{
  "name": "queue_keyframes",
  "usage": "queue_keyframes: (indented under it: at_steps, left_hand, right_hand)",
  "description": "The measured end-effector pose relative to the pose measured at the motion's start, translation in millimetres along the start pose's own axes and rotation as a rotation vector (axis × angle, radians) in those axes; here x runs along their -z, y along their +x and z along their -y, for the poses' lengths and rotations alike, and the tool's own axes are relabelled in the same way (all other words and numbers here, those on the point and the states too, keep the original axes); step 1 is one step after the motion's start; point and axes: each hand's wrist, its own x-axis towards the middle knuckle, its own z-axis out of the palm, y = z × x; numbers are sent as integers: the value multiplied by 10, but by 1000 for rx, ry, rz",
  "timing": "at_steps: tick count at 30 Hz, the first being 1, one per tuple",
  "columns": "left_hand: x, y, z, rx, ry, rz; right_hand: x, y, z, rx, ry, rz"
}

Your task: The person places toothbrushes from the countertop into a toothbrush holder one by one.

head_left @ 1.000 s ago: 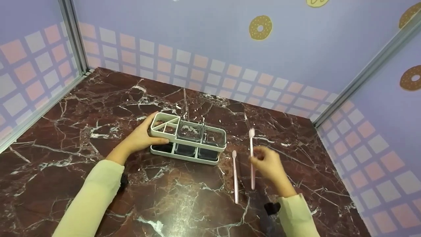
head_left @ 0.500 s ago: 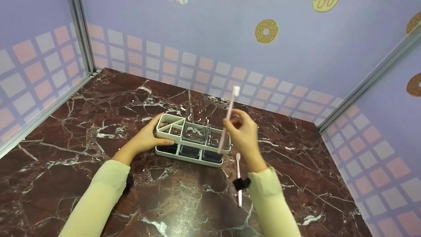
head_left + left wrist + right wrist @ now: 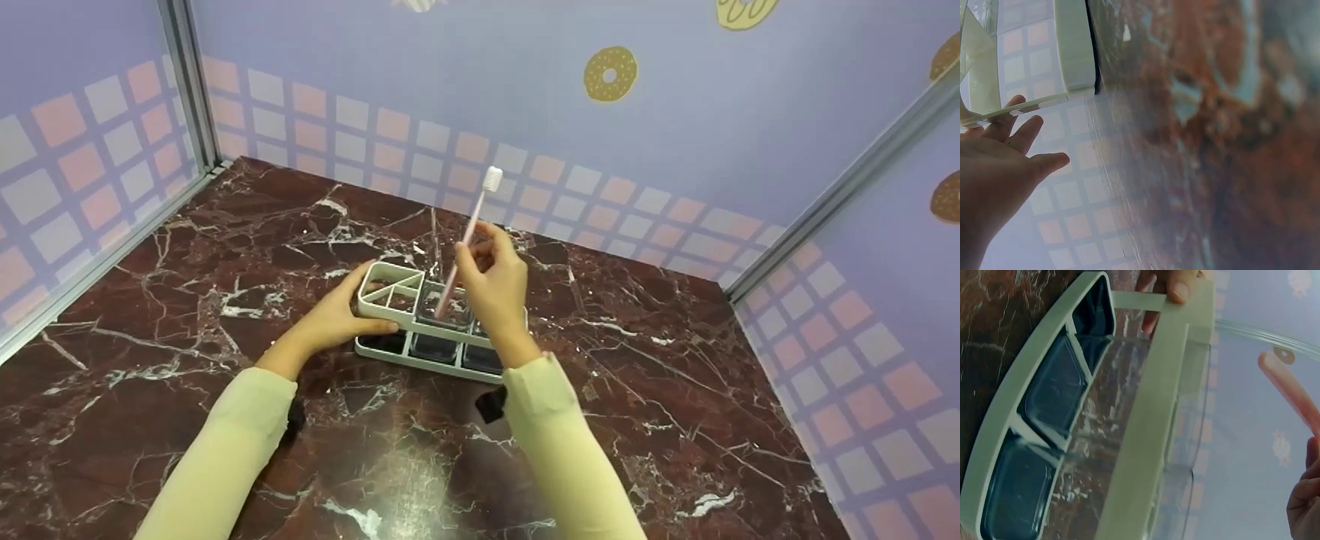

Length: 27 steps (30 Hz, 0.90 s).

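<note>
A pale green two-tier toothbrush holder (image 3: 442, 367) stands on the marbled table, with clear cups in its middle and right sections. My left hand (image 3: 330, 319) grips its left end, thumb along the front and fingers behind. In the left wrist view that hand (image 3: 1002, 169) lies against the holder's frame (image 3: 1075, 48). My right hand (image 3: 495, 281) pinches a pink toothbrush (image 3: 472, 221), tilted, white bristles up. Its handle end overlaps the middle cup (image 3: 457, 309) in the head view. The right wrist view shows the handle's tip (image 3: 1280, 374) above the holder's upper rim (image 3: 1145, 410).
A dark red marbled table (image 3: 360, 465) spreads around the holder. Behind it rises a lilac wall (image 3: 390, 67) with pink and white squares; another wall (image 3: 885, 187) closes the right side. My right sleeve (image 3: 562, 442) covers part of the tabletop on the right.
My right hand has lifted one toothbrush off the table and carried it left to above the holder. A second toothbrush, visible earlier, is now hidden behind my right arm. My left hand keeps its grip.
</note>
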Motion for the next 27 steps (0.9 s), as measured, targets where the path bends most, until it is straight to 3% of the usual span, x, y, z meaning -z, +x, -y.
queue_keyframes:
  at_steps: [7,13,20,27]
  left_hand:
    - [18,-6,3,-2,42,-7]
    - [8,-1,-4,16,44,9]
    - [9,-4,-11,6,58,2]
    - [2,2,-2,-1,26,14]
  right_hand:
    - [-243,-18,30,2,31,-44]
    - [-365,-66,12,61,10,-91]
    - [-464,-103,-49,161,-50,-160]
    - [-514,-120,-73,187,-132,-166]
